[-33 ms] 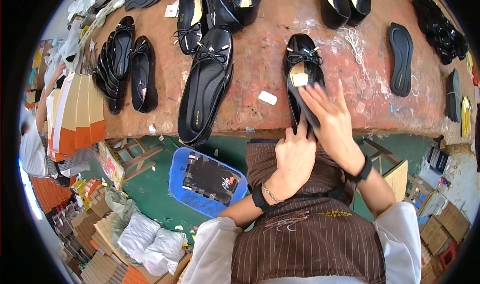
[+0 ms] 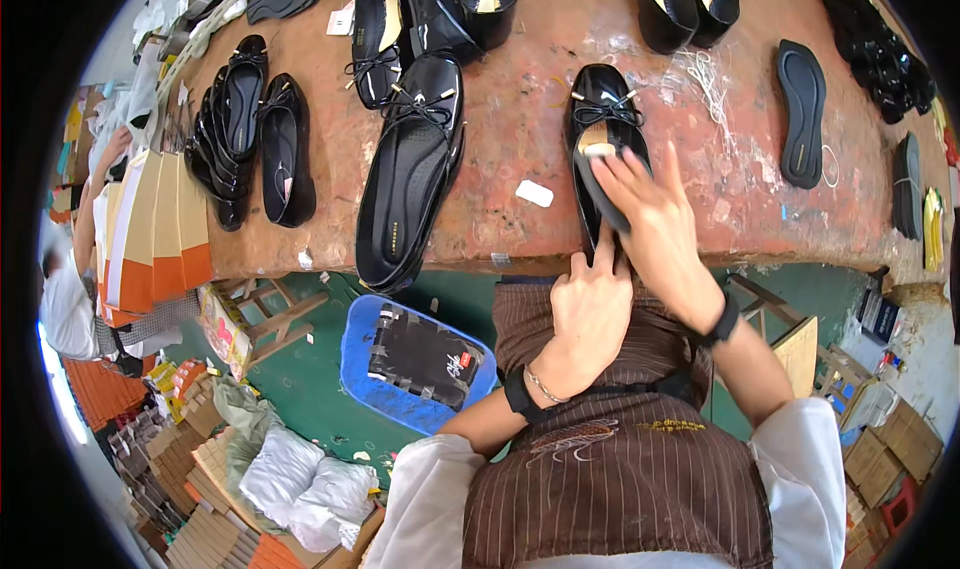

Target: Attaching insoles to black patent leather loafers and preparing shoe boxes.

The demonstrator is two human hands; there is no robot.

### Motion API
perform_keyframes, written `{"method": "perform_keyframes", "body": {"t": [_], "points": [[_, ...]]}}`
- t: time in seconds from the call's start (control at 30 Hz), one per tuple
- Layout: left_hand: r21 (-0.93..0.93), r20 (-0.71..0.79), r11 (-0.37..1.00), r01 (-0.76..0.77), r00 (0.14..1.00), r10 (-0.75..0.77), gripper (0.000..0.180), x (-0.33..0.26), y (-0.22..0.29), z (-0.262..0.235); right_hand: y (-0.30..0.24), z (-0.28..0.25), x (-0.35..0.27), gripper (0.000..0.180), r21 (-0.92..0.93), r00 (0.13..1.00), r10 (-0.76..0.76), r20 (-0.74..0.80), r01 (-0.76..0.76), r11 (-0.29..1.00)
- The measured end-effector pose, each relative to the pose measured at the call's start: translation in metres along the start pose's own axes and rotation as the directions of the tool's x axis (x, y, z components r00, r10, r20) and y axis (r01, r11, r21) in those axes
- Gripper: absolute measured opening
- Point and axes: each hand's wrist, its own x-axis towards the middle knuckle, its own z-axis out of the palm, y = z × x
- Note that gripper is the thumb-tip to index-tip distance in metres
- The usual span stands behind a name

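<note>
**Q:** Entry, workbench. What is the layout, biggest things first?

**A:** The reddish worktable (image 2: 520, 159) spans the far half of the view, its near edge just in front of my apron. A long black flat shoe (image 2: 410, 174) lies left of centre, heel hanging a little over that near edge. Further left sits a cluster of black flats (image 2: 250, 134); on the right lies a loose black sole (image 2: 802, 109). On the floor to my near left stands a blue bin (image 2: 365, 369).

**Q:** And the shoe in hand?

**A:** The black bow shoe (image 2: 600, 119) lies toe far, heel toward me, at the table's near edge. My right hand (image 2: 650, 219) is spread flat over its rear half, fingers pressing on the pale insole (image 2: 598, 141). My left hand (image 2: 590, 309) is half-curled at the heel, index finger up against it. The hands nearly touch; neither is clenched around the shoe.

**Q:** Risks?

**A:** Largest, in my judgement: the heel sits at the edge, so a hard downward press could tip the shoe into my lap. Next: uneven pressure could shift the insole so it sets crooked. Smaller: the table surface looks crusted with white residue, which could mark the glossy upper. Smallest: the white tag (image 2: 533, 193) lying just left could stick to the shoe if it slides sideways.
</note>
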Motion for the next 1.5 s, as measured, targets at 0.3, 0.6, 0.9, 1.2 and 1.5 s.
{"method": "perform_keyframes", "body": {"t": [0.3,0.6,0.9,1.2,1.5], "points": [[0.014,0.062,0.999,-0.029,0.998,0.028,0.046,0.002,-0.001,-0.003,0.017,0.026,0.009,0.022,-0.225,0.988,-0.125,-0.086,0.103,0.969],[-0.063,-0.004,0.998,-0.029,1.0,0.029,0.045,0.002,-0.004,-0.003,0.017,0.028,0.024,0.036,-0.36,0.994,-0.097,-0.047,0.074,0.93],[-0.158,0.01,0.986,-0.052,0.998,0.054,0.035,0.002,-0.01,-0.004,0.003,0.017,0.009,0.057,-0.41,0.989,0.005,0.148,0.056,0.91],[-0.11,0.027,0.99,-0.083,0.996,0.086,0.033,-0.001,-0.015,-0.001,0.007,0.041,0.017,0.052,-0.417,0.996,0.049,0.072,-0.015,0.909],[-0.116,0.013,0.99,-0.085,0.996,0.087,0.041,0.006,-0.008,-0.012,0.028,0.037,0.051,0.027,-0.408,0.908,0.258,0.33,-0.109,0.906]]}}
